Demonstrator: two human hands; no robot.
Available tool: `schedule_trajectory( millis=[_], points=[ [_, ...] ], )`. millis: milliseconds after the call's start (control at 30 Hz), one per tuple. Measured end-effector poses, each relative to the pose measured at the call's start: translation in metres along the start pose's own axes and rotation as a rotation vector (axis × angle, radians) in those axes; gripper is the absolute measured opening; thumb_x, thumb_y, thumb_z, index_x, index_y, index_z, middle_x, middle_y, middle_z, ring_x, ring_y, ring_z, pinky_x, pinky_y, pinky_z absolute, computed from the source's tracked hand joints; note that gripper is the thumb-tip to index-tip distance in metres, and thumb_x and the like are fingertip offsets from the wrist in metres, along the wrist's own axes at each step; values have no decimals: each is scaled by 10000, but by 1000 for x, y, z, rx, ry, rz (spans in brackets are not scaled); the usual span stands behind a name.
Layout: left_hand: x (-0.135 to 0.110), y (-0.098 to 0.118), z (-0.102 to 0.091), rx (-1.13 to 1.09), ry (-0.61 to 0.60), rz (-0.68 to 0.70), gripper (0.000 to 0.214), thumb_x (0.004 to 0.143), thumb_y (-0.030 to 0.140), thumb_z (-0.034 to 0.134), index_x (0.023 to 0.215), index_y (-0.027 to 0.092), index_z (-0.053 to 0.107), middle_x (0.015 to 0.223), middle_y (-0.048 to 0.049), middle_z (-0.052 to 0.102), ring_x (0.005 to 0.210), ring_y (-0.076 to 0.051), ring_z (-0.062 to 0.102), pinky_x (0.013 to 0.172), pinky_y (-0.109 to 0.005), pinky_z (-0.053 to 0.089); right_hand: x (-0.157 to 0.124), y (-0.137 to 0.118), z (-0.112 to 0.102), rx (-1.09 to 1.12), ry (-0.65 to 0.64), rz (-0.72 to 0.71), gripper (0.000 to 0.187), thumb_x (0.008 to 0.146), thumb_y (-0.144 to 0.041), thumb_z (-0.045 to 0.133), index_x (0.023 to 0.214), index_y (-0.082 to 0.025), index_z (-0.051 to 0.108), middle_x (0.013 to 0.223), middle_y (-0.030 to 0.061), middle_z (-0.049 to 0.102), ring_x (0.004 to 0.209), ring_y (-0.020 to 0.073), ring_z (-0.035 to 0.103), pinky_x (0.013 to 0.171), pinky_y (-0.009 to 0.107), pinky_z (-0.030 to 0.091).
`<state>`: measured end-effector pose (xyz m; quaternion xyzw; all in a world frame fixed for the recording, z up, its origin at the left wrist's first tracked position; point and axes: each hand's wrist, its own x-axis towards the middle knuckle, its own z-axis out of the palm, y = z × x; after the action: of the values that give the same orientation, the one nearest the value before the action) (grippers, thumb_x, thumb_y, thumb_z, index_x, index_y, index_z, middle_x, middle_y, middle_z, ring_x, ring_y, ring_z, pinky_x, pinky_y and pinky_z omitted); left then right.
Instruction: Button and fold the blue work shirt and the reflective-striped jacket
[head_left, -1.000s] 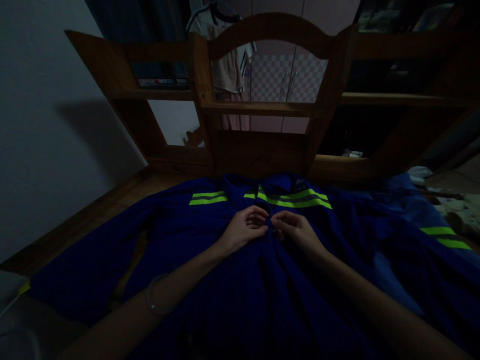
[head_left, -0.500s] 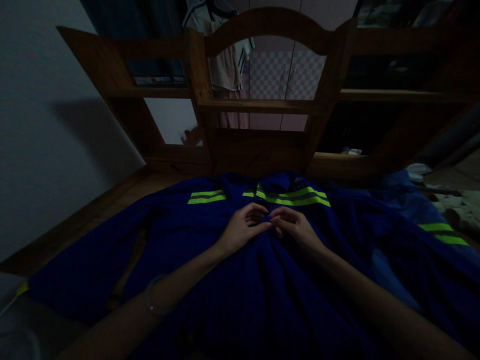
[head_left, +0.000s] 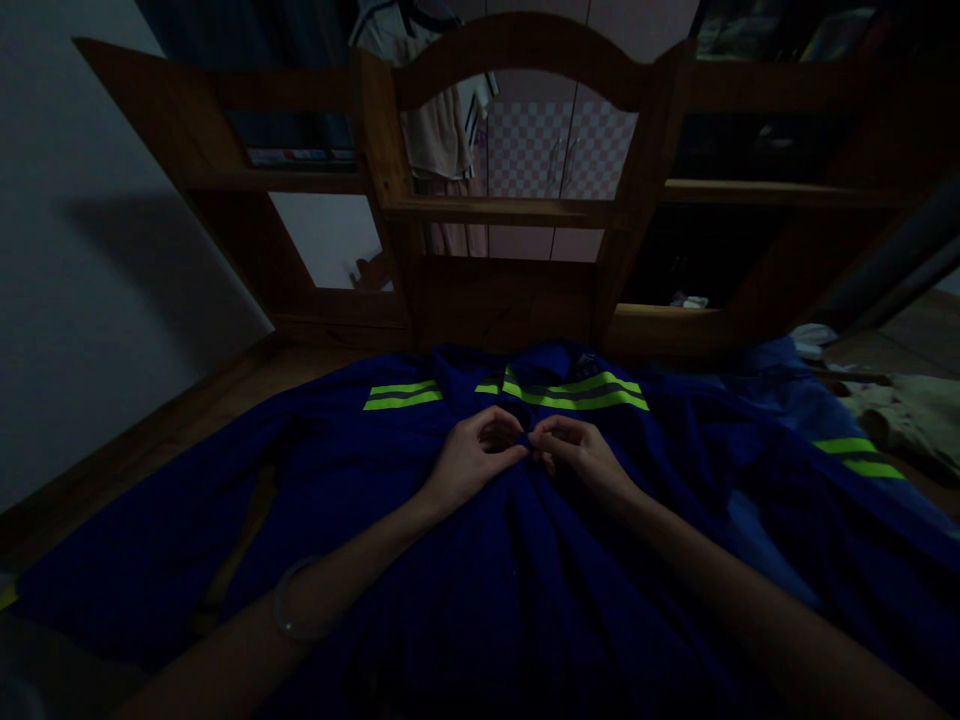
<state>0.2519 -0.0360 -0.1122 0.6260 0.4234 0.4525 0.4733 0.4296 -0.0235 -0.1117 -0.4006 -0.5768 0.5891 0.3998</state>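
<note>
The dark blue jacket [head_left: 337, 480] lies spread out across the lower and middle part of the frame, its front and collar facing up, and both of the person's hands are on it, near the centre. The left hand [head_left: 471, 458] is curved round, thumb and fingertips coming together to pinch a small bit of the jacket's front. Just beside it the right hand [head_left: 583, 450] grasps the same spot, thumb against bent forefinger; the two sets of fingertips all but meet, and in this dim light I can't make out what exactly sits between them. Below them the cloth falls in long folds towards the bottom edge. A clear-looking bracelet [head_left: 283, 605] rings the left forearm.

Bright yellow-green bands [head_left: 581, 393] run across the chest, just above the hands. One sleeve stretches away to the lower left; the other side spreads right, near a paler blue cloth [head_left: 769, 535]. Behind the collar stands a wooden shelf unit [head_left: 517, 212] with an arched top, and through its openings I see hanging clothes [head_left: 439, 135] and a wardrobe [head_left: 525, 155] with checked doors. A pale wall [head_left: 52, 250] fills the left side.
</note>
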Motion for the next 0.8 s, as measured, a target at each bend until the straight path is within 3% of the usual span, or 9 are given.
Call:
schedule_trajectory(
  millis=[200,800],
  points=[
    [0,-1,1,30,33,42,196,738,255,648,905,163,605,869,-32,645,830,-151,628,788,-260,494,1,2,-3,-13,-63,-93,316,763,-460,628,860,-161,596,700,14,637,479,78,480,487,222,369],
    [4,-2,-3,67,37,11,175,743,256,624,886,161,592,837,-10,612,793,-131,597,725,-211,459,-6,0,5,-115,-23,-181,285,721,-353,683,926,-190,570,764,-11,566,579,82,501,518,212,404]
  ],
)
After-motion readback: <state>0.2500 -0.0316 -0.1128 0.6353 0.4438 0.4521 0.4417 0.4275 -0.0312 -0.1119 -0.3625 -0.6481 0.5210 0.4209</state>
